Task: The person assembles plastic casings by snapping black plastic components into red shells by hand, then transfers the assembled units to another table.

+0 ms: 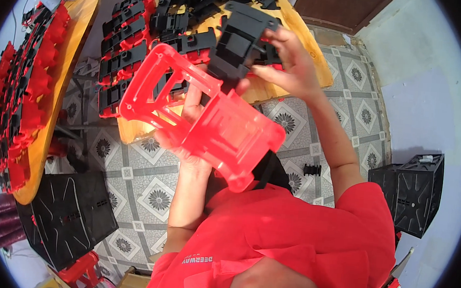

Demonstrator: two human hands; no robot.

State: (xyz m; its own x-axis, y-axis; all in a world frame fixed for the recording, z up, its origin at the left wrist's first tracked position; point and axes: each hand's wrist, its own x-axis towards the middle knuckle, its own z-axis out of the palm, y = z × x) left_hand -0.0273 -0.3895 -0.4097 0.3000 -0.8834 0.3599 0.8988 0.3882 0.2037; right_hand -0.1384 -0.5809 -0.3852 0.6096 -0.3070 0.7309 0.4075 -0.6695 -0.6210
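A red plastic frame [228, 133] with an open windowed end and a broad solid end lies tilted across my left hand [179, 148]. The fingers of that hand come up through and behind the frame and grip it from below. Just beyond the frame, my right hand [294, 68] pinches the side of a black plastic part [239, 40] with a square recess. The black part's lower end meets or overlaps the frame's far edge; whether the two are joined cannot be seen.
On the wooden table [319, 59] ahead stand rows of red-and-black assemblies [123, 56] and a heap of black parts [197, 8]. More assemblies line a second wooden table [68, 58] at left. Black crates [70, 213] [419, 194] flank me. A small black piece [312, 170] lies on the tiles.
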